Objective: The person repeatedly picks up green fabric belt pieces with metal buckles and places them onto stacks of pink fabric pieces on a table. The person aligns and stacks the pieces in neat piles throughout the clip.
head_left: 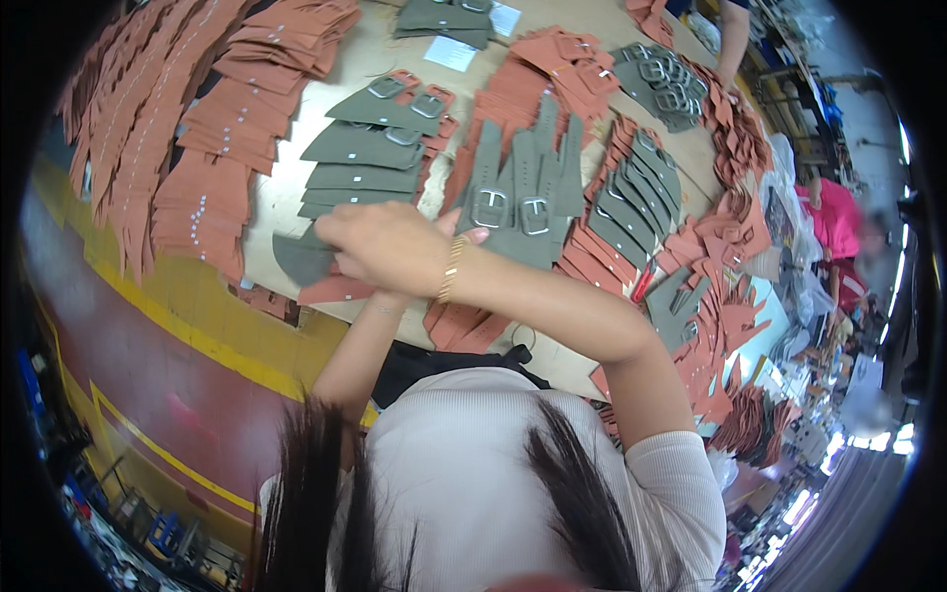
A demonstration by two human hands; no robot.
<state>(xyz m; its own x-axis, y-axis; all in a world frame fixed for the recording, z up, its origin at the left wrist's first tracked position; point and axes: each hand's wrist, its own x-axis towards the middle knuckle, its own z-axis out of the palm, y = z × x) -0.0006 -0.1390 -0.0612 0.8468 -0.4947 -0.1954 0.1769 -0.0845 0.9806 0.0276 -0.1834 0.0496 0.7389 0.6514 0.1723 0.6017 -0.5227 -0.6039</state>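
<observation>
My right hand (385,247), with a gold bracelet at its wrist, reaches across to the left with curled fingers. Its fingertips close on the edge of a dark grey-green leather-like piece (300,259) at the table's near left edge. Underneath it, my left hand (472,234) is mostly covered; only a couple of fingertips show beside the right wrist, and its grip is hidden. A reddish-brown piece (337,289) lies just below both hands. Beyond them is a fanned row of grey-green pieces (360,178), the farther ones with metal buckles (387,87).
Grey-green buckled straps (513,202) lie right of my hands on reddish-brown pieces. Long overlapping rows of reddish-brown pieces (212,138) cover the left of the table. More grey-green pieces (631,202) are fanned at right, near a red-handled tool (643,281). Another person's arm (732,41) reaches in at far right.
</observation>
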